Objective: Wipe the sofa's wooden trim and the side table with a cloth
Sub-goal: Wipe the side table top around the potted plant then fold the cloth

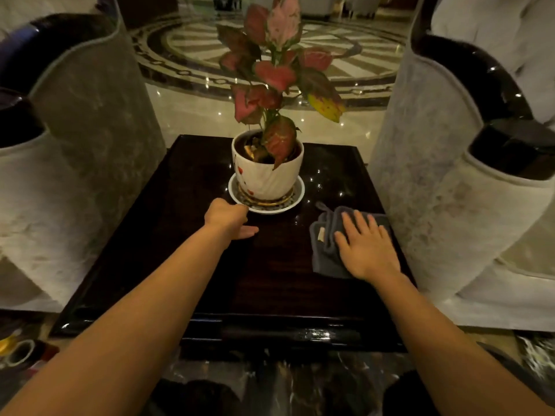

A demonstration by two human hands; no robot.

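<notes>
While 2 pale upholstered sofa arms with glossy dark wooden trim, 1 at the left (90, 115) and 1 at the right (435, 145), flank it, the square dark polished wooden bench (168, 235) fills the middle. At its far centre stands a red-leaved plant (276, 73) in a white ceramic pot (265, 175), set on a white saucer (295, 197). Near the bench's right edge lies a folded grey cloth (326, 250); the right hand (365, 247) presses flat on it, fingers spread apart. The left hand (229, 217) touches the saucer's near-left rim, fingers curled at the rim and thumb resting on the bench; whether it grips, I cannot tell.
</notes>
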